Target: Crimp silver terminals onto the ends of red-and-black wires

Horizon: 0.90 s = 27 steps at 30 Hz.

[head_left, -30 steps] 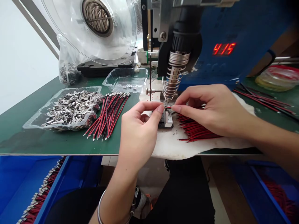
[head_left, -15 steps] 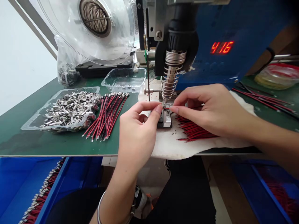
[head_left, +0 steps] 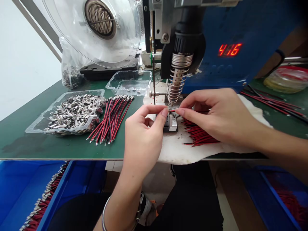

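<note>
Under the spring-wrapped soldering iron (head_left: 177,81), both my hands meet at a small metal fixture (head_left: 172,124). My right hand (head_left: 218,112) pinches a red and black wire (head_left: 172,111) between thumb and forefinger, its end lying over the fixture just below the iron's tip. From the left side, my left hand (head_left: 145,138) presses thumb and forefinger together at the fixture; whatever is between those fingertips is hidden. Beneath my right hand, a bundle of red and black wires (head_left: 198,133) rests on a white cloth (head_left: 179,154).
Left on the green table (head_left: 72,149) are a clear tray of metal connectors (head_left: 77,112), wires with connectors attached (head_left: 112,118) and another clear tray (head_left: 130,83). A blue machine (head_left: 223,70) with a red display stands behind. Blue bins (head_left: 56,195) sit below the table edge.
The view has shifted slightly, so the scene sits a little further right. Both hands keep the same pinched pose at the fixture, with no clear movement of the wire.
</note>
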Each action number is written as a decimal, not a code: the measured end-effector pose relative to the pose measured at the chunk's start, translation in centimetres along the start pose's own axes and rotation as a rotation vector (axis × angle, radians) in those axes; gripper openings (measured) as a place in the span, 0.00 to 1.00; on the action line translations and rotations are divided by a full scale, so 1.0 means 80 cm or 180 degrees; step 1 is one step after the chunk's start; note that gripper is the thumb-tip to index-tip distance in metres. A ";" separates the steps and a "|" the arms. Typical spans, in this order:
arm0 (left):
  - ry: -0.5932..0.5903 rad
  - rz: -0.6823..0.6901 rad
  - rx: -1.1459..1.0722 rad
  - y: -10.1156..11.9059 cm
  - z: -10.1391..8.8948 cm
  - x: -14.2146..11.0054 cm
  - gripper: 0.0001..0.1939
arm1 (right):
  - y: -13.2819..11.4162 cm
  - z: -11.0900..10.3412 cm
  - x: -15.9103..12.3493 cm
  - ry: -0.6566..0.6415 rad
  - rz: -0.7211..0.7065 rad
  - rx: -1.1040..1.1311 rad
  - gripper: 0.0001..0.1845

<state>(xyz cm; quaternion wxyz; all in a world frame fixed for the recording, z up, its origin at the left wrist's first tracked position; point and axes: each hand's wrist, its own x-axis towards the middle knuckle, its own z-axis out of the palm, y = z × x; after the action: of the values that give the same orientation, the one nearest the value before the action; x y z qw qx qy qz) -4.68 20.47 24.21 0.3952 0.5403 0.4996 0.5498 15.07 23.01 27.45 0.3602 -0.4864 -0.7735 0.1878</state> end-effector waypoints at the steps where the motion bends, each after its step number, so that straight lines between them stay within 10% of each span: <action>1: 0.0003 -0.0003 -0.0004 0.000 0.000 0.000 0.10 | -0.001 0.000 0.000 -0.0009 0.0009 0.0023 0.16; 27: 0.0046 0.0149 0.0065 -0.004 -0.001 -0.003 0.10 | 0.000 0.001 0.000 0.0084 -0.0031 0.0016 0.19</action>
<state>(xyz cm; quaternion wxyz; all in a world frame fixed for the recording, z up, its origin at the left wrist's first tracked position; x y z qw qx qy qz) -4.75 20.28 23.87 0.3732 0.5519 0.4952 0.5576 14.98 22.98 27.37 0.3726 -0.4841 -0.7706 0.1815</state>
